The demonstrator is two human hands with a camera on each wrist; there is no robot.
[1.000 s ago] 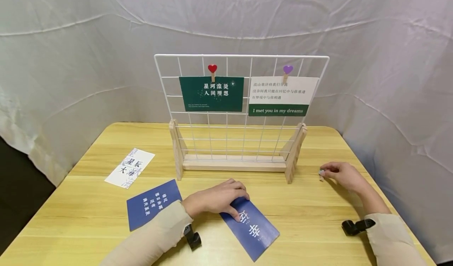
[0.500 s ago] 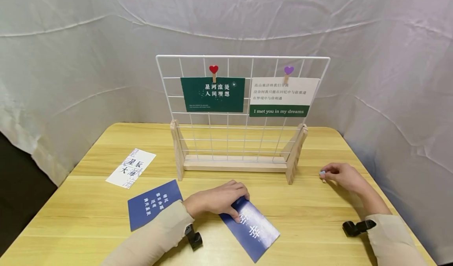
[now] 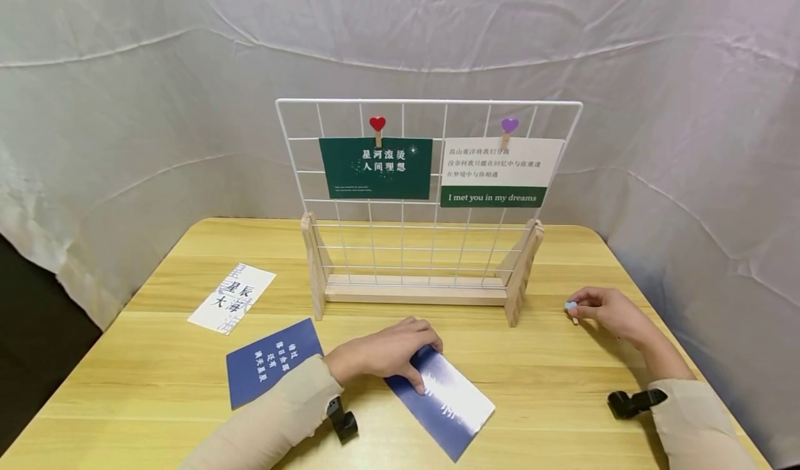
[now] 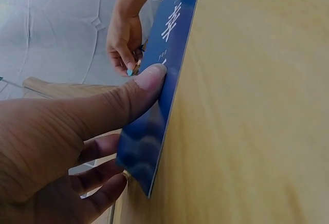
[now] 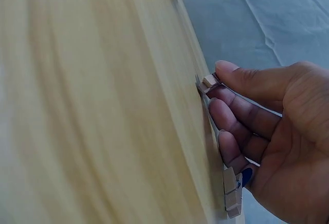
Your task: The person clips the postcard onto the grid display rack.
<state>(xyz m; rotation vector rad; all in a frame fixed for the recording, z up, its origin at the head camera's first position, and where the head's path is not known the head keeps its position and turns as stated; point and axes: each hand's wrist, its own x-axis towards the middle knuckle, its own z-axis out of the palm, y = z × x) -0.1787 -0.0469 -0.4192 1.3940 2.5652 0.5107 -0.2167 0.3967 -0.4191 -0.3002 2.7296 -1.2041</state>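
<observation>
My left hand point(image 3: 390, 348) grips one end of a dark blue card point(image 3: 446, 404) with white characters. In the left wrist view the thumb lies on the printed face of that card point(image 4: 164, 44) and fingers are behind it. To the right of the grid rack, my right hand point(image 3: 611, 312) pinches a small wooden clothespin point(image 5: 211, 81) between thumb and fingertips, close over the table. Its light blue heart point(image 3: 571, 306) shows in the head view. A second clothespin point(image 5: 233, 196), with a dark blue heart, lies beside the same hand's lower fingers.
A white wire grid rack point(image 3: 402, 248) on wooden feet stands mid-table. It carries a green card point(image 3: 375, 178) under a red heart clip and a white-green card point(image 3: 494, 168) under a purple one. Another blue card point(image 3: 262, 369) and a white card point(image 3: 231, 300) lie left.
The glare on the held blue card has spread as its face tilts slightly. In the right hand, the clothespin has shifted a little to the right. Both hands stay nearly in place.
</observation>
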